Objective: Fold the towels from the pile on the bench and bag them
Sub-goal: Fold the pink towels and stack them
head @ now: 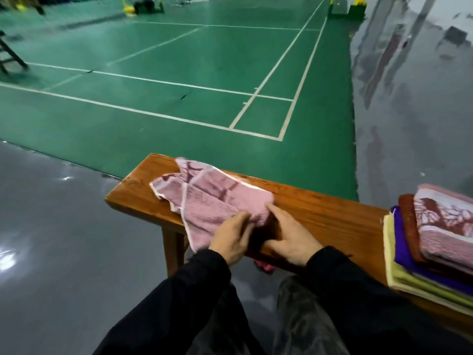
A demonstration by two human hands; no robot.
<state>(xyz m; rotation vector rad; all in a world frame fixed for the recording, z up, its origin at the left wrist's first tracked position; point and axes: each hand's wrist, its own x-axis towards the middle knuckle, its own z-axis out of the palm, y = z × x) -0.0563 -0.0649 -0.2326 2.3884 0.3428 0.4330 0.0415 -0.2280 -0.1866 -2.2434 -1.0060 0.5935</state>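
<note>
Pink towel (204,198) lies rumpled on the wooden tabletop (320,213), toward its left end, w/ darker pink bands and a pale hem; its near-left corner hangs over the front edge and two flaps stick out at the far left. Left hand (231,238) sits on the towel's near part, fingers curled into the cloth, gripping it just at the tabletop's front edge. Right hand (289,235) is just beside it, thumb and forefinger pinching the towel's right-hand bunched end, the other fingers spread over the wood and the front edge; motion blur there, so the exact pinch is prob. at the fold but hard to tell. Both arms in black sleeves (192,290). At the right end of the tabletop, well apart from the hands, a stack of folded towels (430,252): pale yellow-green at the bottom, purple above it, then rust-brown, and a pink patterned one on top, partly cut off by the frame edge. Something pink (265,265) shows under the tabletop's front edge btwn the arms, too hidden to identify. Beyond: green court floor (179,73) w/ white lines, glossy grey floor (51,226) at left and right.
</note>
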